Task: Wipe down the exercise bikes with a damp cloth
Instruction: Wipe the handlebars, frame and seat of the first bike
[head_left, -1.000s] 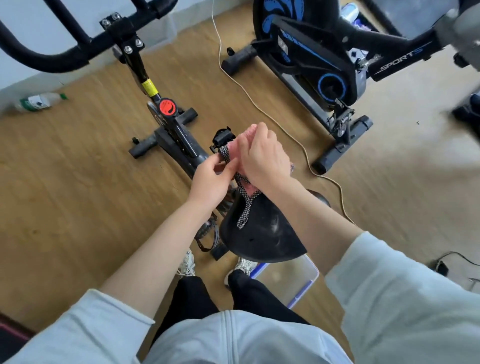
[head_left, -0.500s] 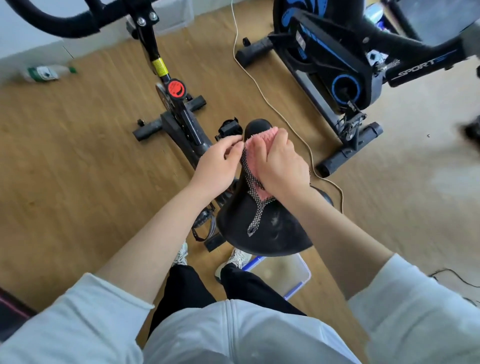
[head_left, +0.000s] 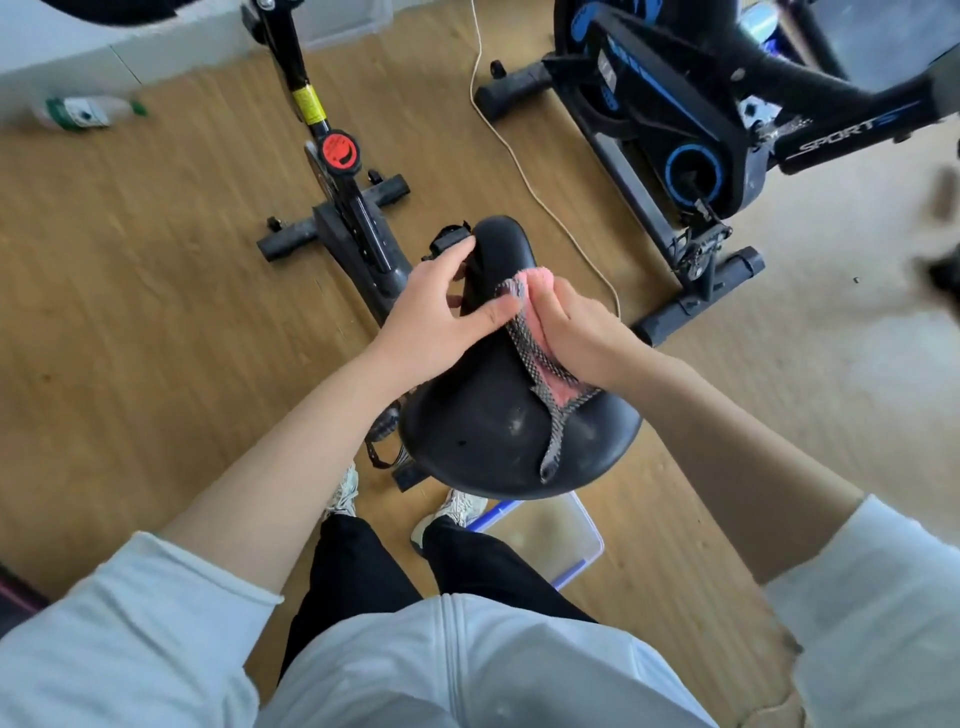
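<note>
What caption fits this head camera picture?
Right hand presses a pink cloth on the black bike saddle; left hand steadies its nose.

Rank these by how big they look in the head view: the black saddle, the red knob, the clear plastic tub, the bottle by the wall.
1. black saddle, though nearest the camera
2. clear plastic tub, partly hidden
3. bottle
4. red knob

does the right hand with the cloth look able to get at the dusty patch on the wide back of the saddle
Probably yes. The right hand presses the cloth on the saddle, and the dusty patch lies bare just behind it; only the cloth's trailing strip crosses nearby.
</note>
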